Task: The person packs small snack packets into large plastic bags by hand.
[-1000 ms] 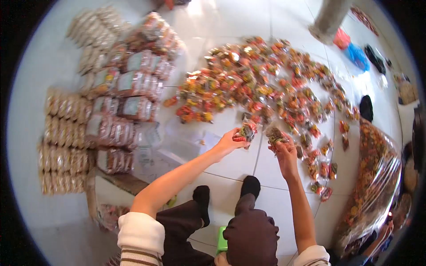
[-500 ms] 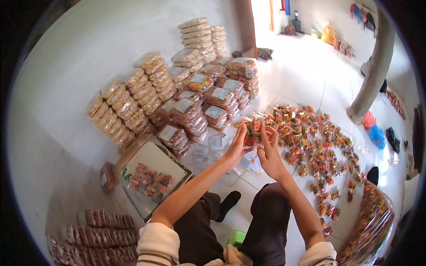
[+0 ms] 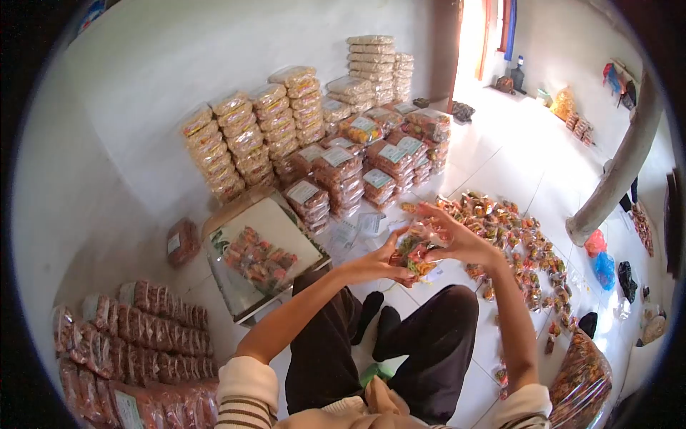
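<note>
Between my two hands is a clear plastic bag of small colourful snack packets point(image 3: 416, 252), held above the floor in front of my knees. My left hand point(image 3: 382, 264) is closed around its left side, with the thumb near the top and fingers beneath. From the right, my right hand point(image 3: 457, 237) curves over the bag, fingers on its upper edge and thumb against its side. Behind it, a heap of small snack packets point(image 3: 529, 250) spreads over the tiles. More packets in a flat bag point(image 3: 259, 259) lie on a pale low board point(image 3: 304, 239) to my left.
Labelled bags of brown snacks point(image 3: 336, 168) are stacked ahead, beside piles of pale packs point(image 3: 246, 136) along the wall. Rows of brown packs point(image 3: 136, 336) lie at lower left. A large filled sack point(image 3: 582, 375) stands at right, near a leaning post point(image 3: 622, 168).
My hands have moved lower and closer, and the right hand has spread over the bag. The bag has turned, showing greener packets. The view has shifted, and my feet are now together.
</note>
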`<state>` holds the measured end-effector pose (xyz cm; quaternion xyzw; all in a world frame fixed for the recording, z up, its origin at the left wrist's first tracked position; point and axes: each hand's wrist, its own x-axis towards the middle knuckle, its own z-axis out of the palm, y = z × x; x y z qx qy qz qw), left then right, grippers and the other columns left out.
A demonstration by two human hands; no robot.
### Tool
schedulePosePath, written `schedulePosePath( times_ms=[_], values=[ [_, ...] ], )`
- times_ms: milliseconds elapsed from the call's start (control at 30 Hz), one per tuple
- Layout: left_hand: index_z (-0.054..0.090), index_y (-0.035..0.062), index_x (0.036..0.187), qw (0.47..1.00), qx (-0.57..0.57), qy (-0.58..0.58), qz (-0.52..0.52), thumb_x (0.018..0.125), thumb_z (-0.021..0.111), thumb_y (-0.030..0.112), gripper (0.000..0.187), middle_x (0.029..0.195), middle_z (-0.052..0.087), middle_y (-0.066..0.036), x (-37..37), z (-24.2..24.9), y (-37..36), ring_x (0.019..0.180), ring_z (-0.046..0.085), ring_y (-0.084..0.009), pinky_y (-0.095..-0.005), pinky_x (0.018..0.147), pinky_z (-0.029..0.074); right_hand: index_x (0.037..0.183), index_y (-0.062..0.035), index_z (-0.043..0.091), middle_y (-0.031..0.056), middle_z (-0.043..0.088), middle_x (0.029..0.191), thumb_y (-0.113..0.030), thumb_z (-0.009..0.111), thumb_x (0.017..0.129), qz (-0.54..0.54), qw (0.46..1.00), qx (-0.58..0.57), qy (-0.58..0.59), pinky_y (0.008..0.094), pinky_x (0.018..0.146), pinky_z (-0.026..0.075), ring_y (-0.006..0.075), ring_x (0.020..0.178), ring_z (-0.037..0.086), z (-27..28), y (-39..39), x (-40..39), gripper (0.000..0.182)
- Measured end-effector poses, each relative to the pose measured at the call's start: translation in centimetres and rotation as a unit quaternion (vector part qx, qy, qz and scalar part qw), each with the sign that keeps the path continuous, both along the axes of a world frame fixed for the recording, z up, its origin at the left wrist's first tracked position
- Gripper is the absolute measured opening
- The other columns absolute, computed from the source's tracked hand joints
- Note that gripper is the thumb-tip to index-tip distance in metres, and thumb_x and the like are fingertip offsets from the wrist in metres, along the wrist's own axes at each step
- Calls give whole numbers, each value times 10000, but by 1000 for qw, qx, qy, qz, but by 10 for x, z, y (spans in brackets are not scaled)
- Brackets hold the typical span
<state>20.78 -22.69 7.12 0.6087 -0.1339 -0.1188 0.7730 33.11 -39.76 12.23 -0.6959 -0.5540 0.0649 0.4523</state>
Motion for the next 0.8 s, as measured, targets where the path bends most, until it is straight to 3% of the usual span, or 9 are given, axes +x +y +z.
schedulePosePath(
  times_ms=[67, 267, 367, 467, 500, 533, 633, 733, 800],
  values=[
    [-27, 190, 1307, 1000, 15, 4, 14, 799, 584, 62, 805, 975, 519, -144, -15, 12, 3, 841, 577, -198, -341, 714, 520, 1295, -74, 310, 136, 411, 1221, -305, 780, 602, 170, 961, -124, 182, 374, 965, 326, 233, 1125, 414, 3, 6, 1, 868],
    [162, 168, 1174, 991, -34, 77, 107, 810, 598, 141, 569, 1045, 499, -133, -45, 7, 44, 807, 591, -228, -344, 701, 505, 1124, -49, 457, 22, 525, 854, -298, 780, 608, 136, 975, -148, 91, 277, 732, 400, 133, 793, 487, 3, 56, -20, 658],
    [235, 198, 1187, 927, -72, 75, 360, 809, 582, 367, 540, 1137, 439, -67, -71, 1, 62, 867, 563, -237, -363, 741, 497, 939, -49, 477, 5, 473, 755, -182, 806, 577, 85, 983, 53, 152, 251, 603, 396, 106, 686, 434, -17, 101, -38, 507],
    [257, 227, 1200, 853, -216, 90, 467, 791, 589, 411, 558, 1113, 441, -46, -100, 14, 56, 903, 542, -218, -341, 753, 491, 933, -49, 460, 22, 474, 794, -133, 794, 577, 26, 987, 138, 71, 258, 608, 410, 112, 703, 448, -23, 139, -80, 495],
    [259, 245, 1226, 832, -274, 103, 471, 782, 613, 390, 586, 1041, 472, -17, -103, 14, 57, 756, 555, -134, -259, 634, 488, 947, -47, 444, 46, 475, 836, -79, 769, 583, 37, 978, 165, 122, 266, 620, 421, 127, 722, 463, -38, 155, -96, 489],
    [259, 245, 1226, 825, -276, 96, 483, 782, 613, 390, 586, 1041, 472, -17, -109, 13, 62, 756, 555, -134, -259, 634, 488, 1011, -46, 438, 84, 469, 921, -47, 749, 585, 51, 982, 153, 94, 281, 615, 431, 160, 802, 486, -41, 162, -112, 528],
    [305, 250, 1249, 724, -265, 11, 637, 785, 633, 287, 570, 854, 538, 5, -125, 16, 73, 478, 460, -53, -200, 390, 379, 1070, -45, 445, 120, 443, 1018, -20, 738, 587, 36, 988, 148, -33, 309, 670, 465, 216, 899, 487, -46, 179, -156, 565],
    [423, 188, 1149, 757, -297, 25, 582, 788, 626, 253, 419, 767, 551, 3, -147, -18, 102, 469, 470, -66, -208, 377, 382, 1110, -60, 447, 99, 444, 1035, -33, 756, 566, 72, 987, 142, -22, 294, 705, 463, 213, 916, 469, -69, 195, -178, 626],
    [461, 164, 1083, 725, -335, 74, 598, 791, 620, 239, 341, 740, 551, 0, -153, -43, 111, 451, 468, -71, -214, 371, 381, 1106, -53, 438, 112, 437, 1129, -32, 756, 574, 113, 987, 104, 39, 314, 765, 466, 253, 1010, 461, -86, 199, -189, 620]
  ],
)
